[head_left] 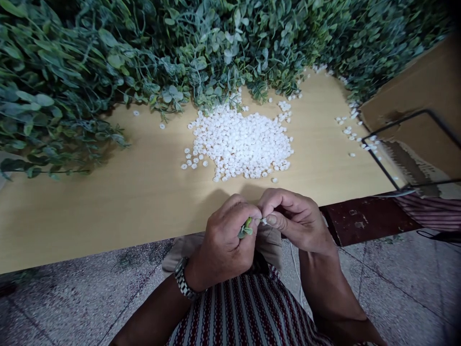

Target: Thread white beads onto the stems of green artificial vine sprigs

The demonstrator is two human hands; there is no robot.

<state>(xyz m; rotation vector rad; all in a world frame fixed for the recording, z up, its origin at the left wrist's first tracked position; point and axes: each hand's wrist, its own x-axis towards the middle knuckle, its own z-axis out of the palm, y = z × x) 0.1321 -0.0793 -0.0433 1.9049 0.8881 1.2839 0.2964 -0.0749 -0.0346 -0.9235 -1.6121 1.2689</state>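
Note:
My left hand (230, 235) is closed around a small sprig of green leaves (246, 228), whose leaves poke out between the fingers. Its stem end points right, toward my other hand. Between thumb and forefinger, my right hand (295, 218) pinches a small white plastic bead (264, 221) at that stem end. The fingertips of both hands nearly meet, just over the table's front edge. Whether the stem passes through the bead is too small to tell. Beyond my hands lies a heap of the same white beads (245, 142).
A thick bank of artificial greenery (201, 48) runs along the back of the wooden table (144, 192). At the right stand a cardboard box (418, 91) and a black metal frame (382, 163), with loose beads scattered nearby. Speckled floor (396, 278) shows below.

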